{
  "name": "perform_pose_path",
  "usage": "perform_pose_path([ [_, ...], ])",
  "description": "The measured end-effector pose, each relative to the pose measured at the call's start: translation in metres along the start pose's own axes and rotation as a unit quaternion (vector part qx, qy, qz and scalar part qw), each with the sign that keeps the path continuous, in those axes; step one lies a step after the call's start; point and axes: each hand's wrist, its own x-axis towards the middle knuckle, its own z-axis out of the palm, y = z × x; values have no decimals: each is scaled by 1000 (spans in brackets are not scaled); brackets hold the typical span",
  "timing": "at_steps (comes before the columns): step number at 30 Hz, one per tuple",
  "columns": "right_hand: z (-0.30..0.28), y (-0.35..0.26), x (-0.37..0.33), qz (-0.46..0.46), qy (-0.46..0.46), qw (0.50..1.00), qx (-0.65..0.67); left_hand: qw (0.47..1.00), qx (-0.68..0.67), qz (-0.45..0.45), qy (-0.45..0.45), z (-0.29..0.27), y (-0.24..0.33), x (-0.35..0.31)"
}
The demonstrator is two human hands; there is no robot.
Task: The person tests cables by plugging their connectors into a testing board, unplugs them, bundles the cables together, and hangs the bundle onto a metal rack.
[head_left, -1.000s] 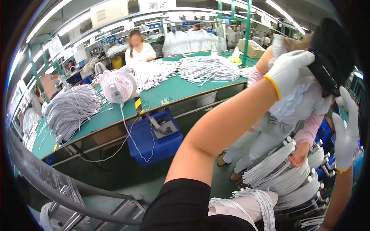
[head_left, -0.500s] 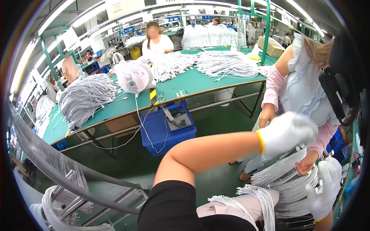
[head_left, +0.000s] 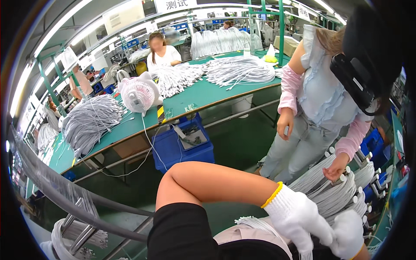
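My left hand [head_left: 301,216], in a white knitted glove with a yellow cuff, reaches across to the right. Its fingertips meet my right hand [head_left: 349,234], also white-gloved, with its fingers curled in. Both hands look closed, and what lies between them is hidden. The ends of some white cables [head_left: 306,255] show just below my left hand. More white cables [head_left: 255,222] lie over a pale pink cloth-like surface [head_left: 229,234] close to my body. Beyond my right hand, bundles of white cable [head_left: 331,201] hang on a rack with white-tipped pegs [head_left: 359,190].
A co-worker in a pale blue top [head_left: 320,99] stands at the right, one hand [head_left: 337,168] at the cable rack. Across from me, a green table [head_left: 182,102] bears cable heaps and a pink fan [head_left: 139,95]. Below stands a blue bin [head_left: 162,149]. A curved grey rail [head_left: 65,203] runs at left.
My left hand has swung down from in front of the co-worker to my right hand, which has moved slightly inward. The co-worker's other hand has lowered, and the view has shifted.
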Motion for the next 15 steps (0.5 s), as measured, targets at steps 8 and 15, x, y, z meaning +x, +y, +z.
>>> perform_pose_path([
  [8, -1, -38, -55, 45, 8, 989, 141, 962, -187, 180, -89, 12, 8, 7],
  [15, 35, 0, -101, 311, 122, 931, 146, 946, -320, 43, 22, 2, -41, -83],
])
